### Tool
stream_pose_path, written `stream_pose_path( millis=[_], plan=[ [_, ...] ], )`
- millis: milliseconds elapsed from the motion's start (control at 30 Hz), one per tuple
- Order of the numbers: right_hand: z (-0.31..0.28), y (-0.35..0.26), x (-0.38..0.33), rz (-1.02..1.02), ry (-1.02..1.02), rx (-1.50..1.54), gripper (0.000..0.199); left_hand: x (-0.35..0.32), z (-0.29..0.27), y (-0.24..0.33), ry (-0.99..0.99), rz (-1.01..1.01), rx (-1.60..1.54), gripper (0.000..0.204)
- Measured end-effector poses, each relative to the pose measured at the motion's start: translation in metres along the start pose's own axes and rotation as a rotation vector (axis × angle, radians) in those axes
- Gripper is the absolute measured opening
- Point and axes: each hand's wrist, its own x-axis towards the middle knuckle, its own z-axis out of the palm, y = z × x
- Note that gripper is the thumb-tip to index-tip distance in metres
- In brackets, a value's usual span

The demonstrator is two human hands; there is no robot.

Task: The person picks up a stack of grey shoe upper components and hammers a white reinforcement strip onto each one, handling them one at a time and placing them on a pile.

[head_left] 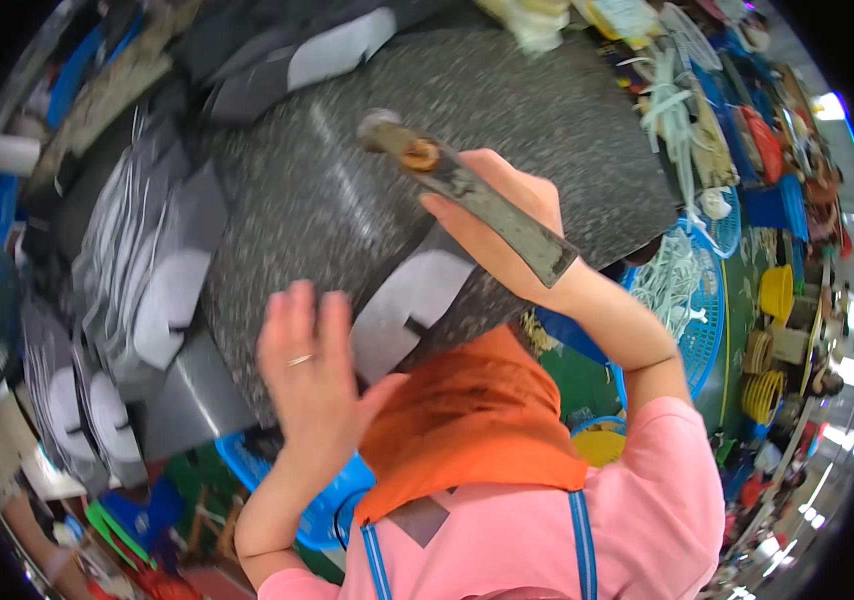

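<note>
My right hand [495, 248] is closed round a hammer [492, 207]. The hammer's worn metal head lies across the view, with a brown wooden handle end showing in it; the rest of the handle is hidden by my hand. Below it, on the dark speckled slab [547, 110], lies a flat cut piece [412, 295] with a light grey patch and a dark notch, near the slab's close edge. Just left of that piece my left hand [312, 390] hovers, fingers stretched and slightly blurred, wearing a ring and holding nothing.
Stacked similar grey pieces [172, 290] lie on the left, with more [87, 415] below them. Another piece [342, 50] rests at the far side. Blue baskets, one with pale strips [672, 280], stand right of the slab. An orange apron [477, 420] covers my front.
</note>
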Motion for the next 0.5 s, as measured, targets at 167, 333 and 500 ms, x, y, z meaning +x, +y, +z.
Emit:
stream_pose_path(
  millis=[167, 333, 500],
  plan=[
    [-0.028, 0.041, -0.036, 0.231, 0.540, -0.061, 0.030, 0.112, 0.014, 0.001, 0.094, 0.251, -0.058, 0.082],
    [-0.022, 0.046, -0.021, 0.040, 0.651, -0.056, 0.040, 0.247, 0.014, -0.061, 0.600, 0.253, 0.631, 0.071],
    [-0.017, 0.047, -0.021, 0.045, 0.497, 0.040, 0.045, 0.283, 0.044, -0.112, 0.289, 0.155, 0.148, 0.076]
  ],
)
